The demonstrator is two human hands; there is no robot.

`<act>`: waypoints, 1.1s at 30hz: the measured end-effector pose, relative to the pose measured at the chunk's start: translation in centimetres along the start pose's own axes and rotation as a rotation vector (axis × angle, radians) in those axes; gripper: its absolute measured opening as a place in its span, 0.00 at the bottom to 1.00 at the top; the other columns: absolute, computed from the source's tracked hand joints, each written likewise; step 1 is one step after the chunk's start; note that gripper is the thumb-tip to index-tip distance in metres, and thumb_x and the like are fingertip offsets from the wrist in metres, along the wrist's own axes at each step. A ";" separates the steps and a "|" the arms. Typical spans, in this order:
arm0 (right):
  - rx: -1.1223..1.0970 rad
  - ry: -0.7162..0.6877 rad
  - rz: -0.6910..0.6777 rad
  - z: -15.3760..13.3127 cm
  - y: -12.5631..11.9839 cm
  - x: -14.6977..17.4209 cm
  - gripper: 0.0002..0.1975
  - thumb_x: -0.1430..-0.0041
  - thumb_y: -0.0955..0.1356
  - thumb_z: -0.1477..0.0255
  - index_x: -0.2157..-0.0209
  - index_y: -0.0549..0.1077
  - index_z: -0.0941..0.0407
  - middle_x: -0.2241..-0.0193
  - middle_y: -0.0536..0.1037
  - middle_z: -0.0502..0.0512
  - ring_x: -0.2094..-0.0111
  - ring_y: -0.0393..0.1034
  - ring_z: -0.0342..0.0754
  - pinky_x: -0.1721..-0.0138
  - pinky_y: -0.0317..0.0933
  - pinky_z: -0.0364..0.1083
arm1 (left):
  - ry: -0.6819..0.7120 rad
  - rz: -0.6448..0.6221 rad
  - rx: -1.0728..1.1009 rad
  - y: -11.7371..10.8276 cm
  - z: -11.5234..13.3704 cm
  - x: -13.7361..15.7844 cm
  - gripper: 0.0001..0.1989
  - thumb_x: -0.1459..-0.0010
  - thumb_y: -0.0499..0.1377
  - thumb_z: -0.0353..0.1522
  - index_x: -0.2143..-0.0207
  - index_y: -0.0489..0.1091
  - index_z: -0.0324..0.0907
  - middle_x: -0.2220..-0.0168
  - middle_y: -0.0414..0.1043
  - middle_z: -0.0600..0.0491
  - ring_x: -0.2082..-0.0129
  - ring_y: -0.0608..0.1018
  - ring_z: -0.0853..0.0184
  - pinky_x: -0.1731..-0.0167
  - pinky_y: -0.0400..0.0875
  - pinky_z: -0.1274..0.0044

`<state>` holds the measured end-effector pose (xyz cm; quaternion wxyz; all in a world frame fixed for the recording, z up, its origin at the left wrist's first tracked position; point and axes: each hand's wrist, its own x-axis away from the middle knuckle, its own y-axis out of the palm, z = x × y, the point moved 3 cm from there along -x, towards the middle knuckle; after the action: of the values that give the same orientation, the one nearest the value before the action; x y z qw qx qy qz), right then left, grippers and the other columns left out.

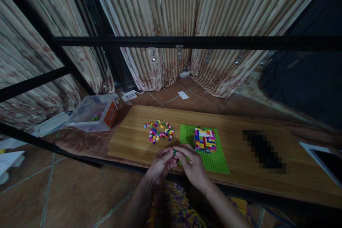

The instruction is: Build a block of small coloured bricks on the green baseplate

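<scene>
My left hand (161, 164) and my right hand (192, 164) meet over the near edge of the wooden table. Between their fingertips they pinch a small dark green toy brick (175, 152), mostly covered by the fingers. Just beyond my right hand lies a green baseplate (217, 164). A block built of many coloured bricks (205, 139) stands on it, with white, yellow, red, blue and purple pieces on top. Past my left hand, loose coloured bricks (159, 135) are scattered in a rough ring on the wood.
A clear plastic box (91, 114) with an orange label and a few bricks inside sits left of the table (125, 139). A blurred-out dark object (264, 149) and a dark-screened device (327, 164) lie at the right. A black metal bar (171, 41) crosses in front of striped curtains.
</scene>
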<state>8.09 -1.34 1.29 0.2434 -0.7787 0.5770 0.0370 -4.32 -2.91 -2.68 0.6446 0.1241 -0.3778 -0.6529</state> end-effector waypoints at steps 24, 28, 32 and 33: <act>0.609 -0.037 0.340 4.8 -11.6 -1.4 0.13 0.40 0.63 0.63 0.67 0.77 0.52 0.58 0.71 0.57 0.55 0.64 0.53 0.53 0.60 0.55 | 0.235 0.240 -0.409 -0.4 2.3 -1.3 0.14 0.61 0.68 0.39 0.77 0.71 0.39 0.82 0.69 0.58 0.82 0.68 0.76 0.79 0.62 0.83; 0.681 -0.041 0.329 5.7 -11.4 -1.7 0.12 0.41 0.64 0.63 0.69 0.77 0.52 0.57 0.70 0.57 0.53 0.62 0.54 0.53 0.59 0.56 | 0.187 0.276 -0.327 -0.7 1.8 -1.2 0.14 0.61 0.69 0.38 0.75 0.72 0.39 0.82 0.68 0.58 0.82 0.68 0.76 0.80 0.61 0.84; 0.658 -0.028 0.367 5.9 -11.4 -1.9 0.10 0.42 0.65 0.64 0.70 0.77 0.52 0.57 0.70 0.57 0.54 0.63 0.53 0.53 0.60 0.56 | 0.155 0.293 -0.286 -1.1 1.7 -1.2 0.14 0.63 0.70 0.37 0.74 0.72 0.39 0.81 0.69 0.58 0.80 0.70 0.75 0.78 0.64 0.84; 0.644 -0.020 0.380 5.9 -11.4 -2.0 0.10 0.42 0.65 0.65 0.70 0.77 0.52 0.57 0.70 0.57 0.55 0.64 0.53 0.53 0.60 0.56 | 0.156 0.295 -0.284 -1.1 1.7 -1.2 0.14 0.63 0.70 0.36 0.74 0.72 0.39 0.81 0.69 0.58 0.80 0.70 0.76 0.77 0.64 0.84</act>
<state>19.19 5.36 0.63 0.4705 -0.5406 0.6911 -0.0943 -6.11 -1.35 -2.61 0.7716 0.0254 -0.2450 -0.5865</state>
